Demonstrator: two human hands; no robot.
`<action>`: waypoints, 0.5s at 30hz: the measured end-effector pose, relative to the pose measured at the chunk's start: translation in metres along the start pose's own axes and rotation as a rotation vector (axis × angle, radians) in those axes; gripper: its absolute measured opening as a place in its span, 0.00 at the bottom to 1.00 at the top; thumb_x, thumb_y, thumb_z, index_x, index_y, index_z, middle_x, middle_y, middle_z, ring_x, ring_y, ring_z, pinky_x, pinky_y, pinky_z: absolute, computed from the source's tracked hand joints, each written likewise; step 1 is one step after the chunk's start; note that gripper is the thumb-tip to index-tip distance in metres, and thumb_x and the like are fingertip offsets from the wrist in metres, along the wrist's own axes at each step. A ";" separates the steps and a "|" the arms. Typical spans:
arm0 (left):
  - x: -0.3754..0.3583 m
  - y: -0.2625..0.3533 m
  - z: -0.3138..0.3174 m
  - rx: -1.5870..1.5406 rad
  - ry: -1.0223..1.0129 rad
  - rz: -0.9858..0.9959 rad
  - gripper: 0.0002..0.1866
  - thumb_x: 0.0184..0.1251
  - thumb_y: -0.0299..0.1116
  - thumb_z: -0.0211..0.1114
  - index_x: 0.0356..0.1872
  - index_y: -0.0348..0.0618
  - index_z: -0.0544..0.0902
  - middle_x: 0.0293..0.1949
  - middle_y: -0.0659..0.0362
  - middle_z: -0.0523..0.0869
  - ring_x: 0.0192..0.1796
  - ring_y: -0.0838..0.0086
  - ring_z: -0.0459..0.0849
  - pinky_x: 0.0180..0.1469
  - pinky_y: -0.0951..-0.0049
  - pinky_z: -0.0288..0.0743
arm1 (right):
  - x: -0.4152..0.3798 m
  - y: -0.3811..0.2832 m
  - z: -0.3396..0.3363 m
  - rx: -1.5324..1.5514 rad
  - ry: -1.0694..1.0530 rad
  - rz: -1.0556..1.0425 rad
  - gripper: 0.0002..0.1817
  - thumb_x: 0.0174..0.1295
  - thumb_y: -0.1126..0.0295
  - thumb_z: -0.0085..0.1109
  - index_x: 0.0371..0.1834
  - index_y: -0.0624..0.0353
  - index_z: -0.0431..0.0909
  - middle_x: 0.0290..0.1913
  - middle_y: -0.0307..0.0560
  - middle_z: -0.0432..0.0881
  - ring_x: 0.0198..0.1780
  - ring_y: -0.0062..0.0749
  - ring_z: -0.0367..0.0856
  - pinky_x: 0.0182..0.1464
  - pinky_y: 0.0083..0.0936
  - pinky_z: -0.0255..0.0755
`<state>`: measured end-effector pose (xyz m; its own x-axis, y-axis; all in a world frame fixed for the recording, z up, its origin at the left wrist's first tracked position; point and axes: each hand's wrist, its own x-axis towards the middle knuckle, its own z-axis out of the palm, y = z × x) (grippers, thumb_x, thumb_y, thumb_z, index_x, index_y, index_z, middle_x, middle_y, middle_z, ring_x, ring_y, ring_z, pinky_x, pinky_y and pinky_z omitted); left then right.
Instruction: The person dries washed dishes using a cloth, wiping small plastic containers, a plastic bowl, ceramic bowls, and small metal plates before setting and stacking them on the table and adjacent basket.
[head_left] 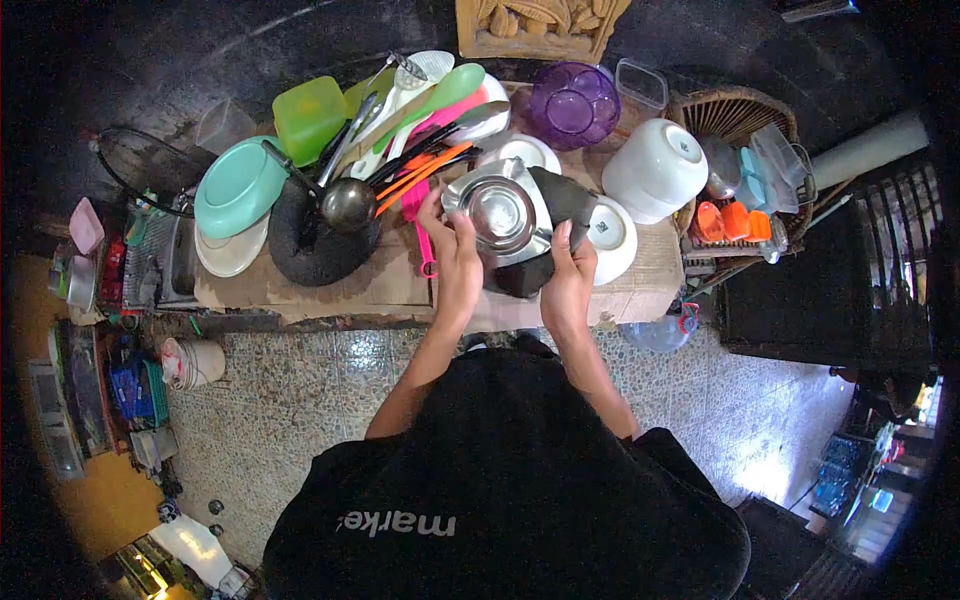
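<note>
A shiny metal dish (497,212) with a round hollow and pointed corners is held between my two hands over the cardboard-covered counter. My left hand (455,245) grips its left edge, thumb on top. On the right side, my right hand (570,270) is closed on a dark cloth (567,200) that lies against the dish and hangs below it. White bowls (612,235) stand upside down just right of my right hand. A pink utensil (425,235) lies to the left of my left hand.
Left on the counter are a teal bowl (240,185), a black stone mortar (315,250), a ladle (348,205) and a green container (308,118). A purple bowl (575,105) is behind; a large white bowl (655,170) and wicker basket (730,105) stand right.
</note>
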<state>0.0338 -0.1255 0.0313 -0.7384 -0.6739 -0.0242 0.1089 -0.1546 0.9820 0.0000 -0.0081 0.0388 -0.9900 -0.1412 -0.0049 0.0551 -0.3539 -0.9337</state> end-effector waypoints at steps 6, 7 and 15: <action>0.008 0.002 0.000 0.395 -0.325 0.125 0.53 0.69 0.61 0.55 0.73 0.26 0.39 0.71 0.40 0.52 0.73 0.54 0.55 0.73 0.59 0.49 | -0.001 -0.012 -0.006 -0.426 -0.095 -0.058 0.15 0.71 0.68 0.49 0.52 0.69 0.76 0.50 0.54 0.82 0.52 0.31 0.77 0.56 0.29 0.68; 0.010 0.005 0.003 0.189 -0.422 0.056 0.56 0.67 0.62 0.57 0.73 0.25 0.37 0.72 0.40 0.50 0.74 0.54 0.54 0.74 0.59 0.49 | -0.001 -0.015 -0.004 -0.423 -0.097 -0.058 0.15 0.71 0.68 0.49 0.52 0.69 0.76 0.50 0.54 0.82 0.52 0.31 0.77 0.56 0.29 0.68; 0.006 0.013 0.007 -0.791 -0.507 -0.190 0.37 0.74 0.57 0.44 0.73 0.41 0.59 0.61 0.50 0.76 0.60 0.63 0.77 0.64 0.62 0.69 | 0.005 -0.031 -0.006 -0.647 -0.651 -0.721 0.19 0.58 0.68 0.56 0.52 0.65 0.79 0.66 0.49 0.74 0.69 0.48 0.68 0.68 0.48 0.59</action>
<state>0.0264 -0.1262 0.0453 -0.9701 -0.2229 0.0964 0.2383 -0.7973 0.5545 -0.0073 0.0073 0.0658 -0.5005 -0.6136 0.6108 -0.7555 -0.0351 -0.6543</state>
